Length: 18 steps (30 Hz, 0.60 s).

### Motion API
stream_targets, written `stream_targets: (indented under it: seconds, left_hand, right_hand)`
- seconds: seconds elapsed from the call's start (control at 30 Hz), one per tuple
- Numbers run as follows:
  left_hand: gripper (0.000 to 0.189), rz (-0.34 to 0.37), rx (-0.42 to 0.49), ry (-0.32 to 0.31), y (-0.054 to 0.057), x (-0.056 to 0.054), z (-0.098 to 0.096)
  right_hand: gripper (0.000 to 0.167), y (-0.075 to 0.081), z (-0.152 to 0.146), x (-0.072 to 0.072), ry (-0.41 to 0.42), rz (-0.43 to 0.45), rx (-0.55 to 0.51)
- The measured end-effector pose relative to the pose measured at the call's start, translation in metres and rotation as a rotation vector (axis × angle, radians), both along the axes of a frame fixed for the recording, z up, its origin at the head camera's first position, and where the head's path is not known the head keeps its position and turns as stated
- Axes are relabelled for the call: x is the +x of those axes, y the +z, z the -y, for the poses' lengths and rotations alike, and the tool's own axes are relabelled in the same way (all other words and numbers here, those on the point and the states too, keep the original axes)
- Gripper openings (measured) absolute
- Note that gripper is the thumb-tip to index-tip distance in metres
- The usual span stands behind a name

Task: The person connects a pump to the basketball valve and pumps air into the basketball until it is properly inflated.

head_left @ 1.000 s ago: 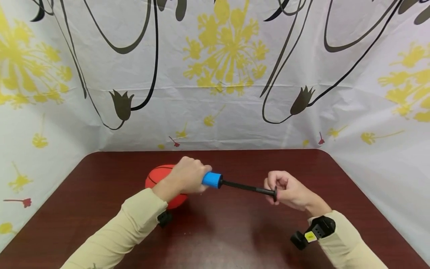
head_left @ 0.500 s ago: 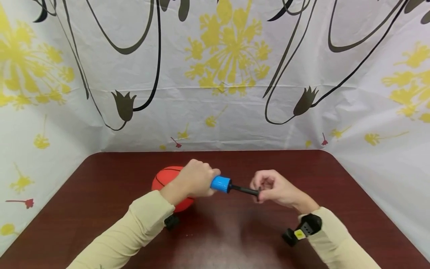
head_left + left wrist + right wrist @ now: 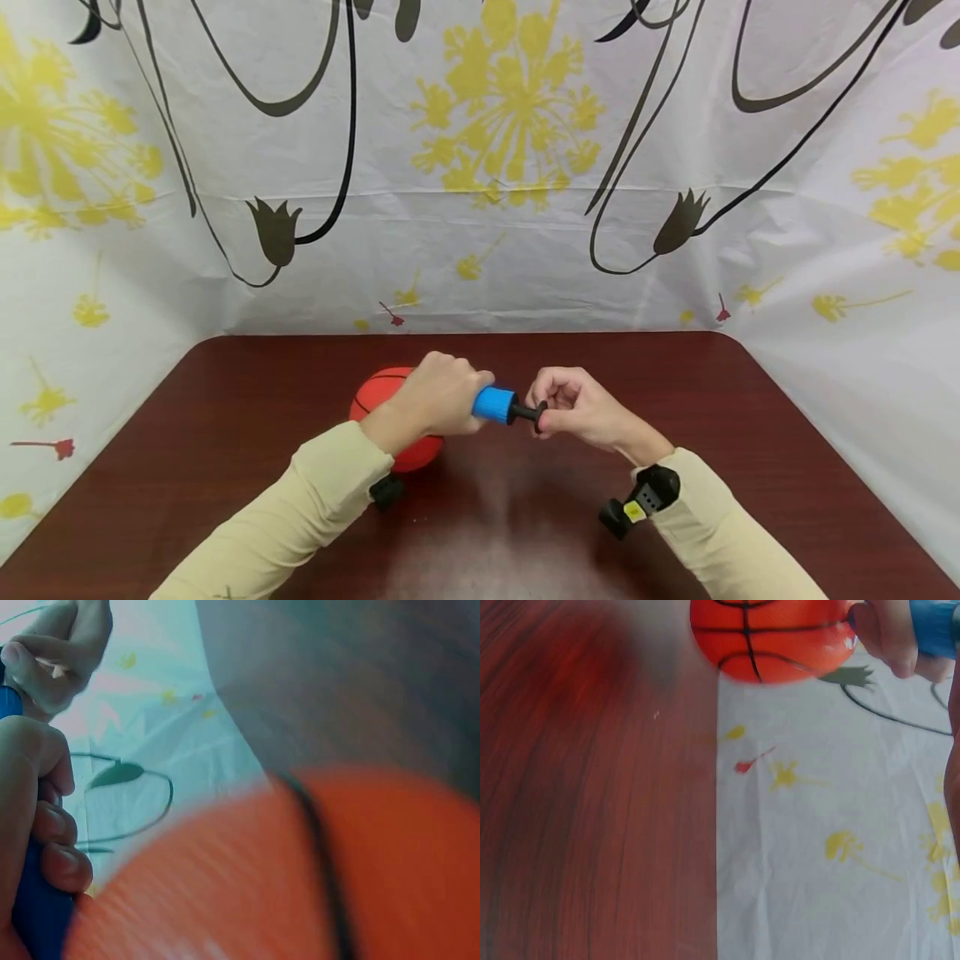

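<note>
My left hand (image 3: 437, 397) grips the blue barrel of a hand pump (image 3: 494, 405), which lies nearly level, pointing right. From the barrel's end comes a short stretch of black rod, and my right hand (image 3: 579, 410) holds the small black handle at its tip between thumb and fingers. Behind my left wrist shows an orange-red toy basketball (image 3: 420, 454) with black lines, partly hidden by that hand. It fills the lower part of the left wrist view, close beside the curled fingers (image 3: 66, 866). In the right wrist view the left hand (image 3: 894, 634) meets the ball's edge.
A dark red-brown table (image 3: 247, 467) lies under both hands. Around its back and sides hangs a white sheet (image 3: 450, 242) with yellow flowers and dark vine prints. Each wrist carries a black camera, the right one (image 3: 648, 493) bearing a yellow label.
My right hand has moved left toward the left hand, and the black rod has slid most of the way into the blue barrel. The left hand and ball have shifted slightly right in view.
</note>
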<state>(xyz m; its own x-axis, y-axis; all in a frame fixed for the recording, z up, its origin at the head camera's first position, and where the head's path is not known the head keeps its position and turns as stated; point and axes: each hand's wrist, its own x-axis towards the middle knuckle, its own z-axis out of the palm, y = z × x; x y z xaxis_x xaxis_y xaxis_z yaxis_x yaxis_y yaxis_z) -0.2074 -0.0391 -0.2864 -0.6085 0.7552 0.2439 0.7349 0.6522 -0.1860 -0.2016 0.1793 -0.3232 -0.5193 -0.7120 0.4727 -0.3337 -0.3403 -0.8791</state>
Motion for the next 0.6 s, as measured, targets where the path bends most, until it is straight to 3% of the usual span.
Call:
stream_targets:
  seconds: [0.13, 0.4, 0.5, 0.6]
  left_hand:
    - [0.024, -0.006, 0.008, -0.029, 0.001, 0.001, 0.001]
    - [0.02, -0.02, 0.031, -0.025, 0.005, -0.005, 0.019]
    - [0.021, -0.005, 0.019, -0.008, 0.004, -0.005, 0.018]
    - [0.022, 0.036, 0.005, 0.005, 0.002, -0.003, 0.011]
  right_hand:
    - [0.014, 0.003, -0.003, 0.005, 0.003, 0.013, 0.011]
    - [0.016, 0.006, -0.047, 0.007, 0.275, -0.034, -0.134]
    - [0.016, 0.005, -0.044, 0.005, 0.26, -0.034, -0.136]
    - [0.014, 0.0, -0.022, 0.001, 0.17, -0.01, -0.112]
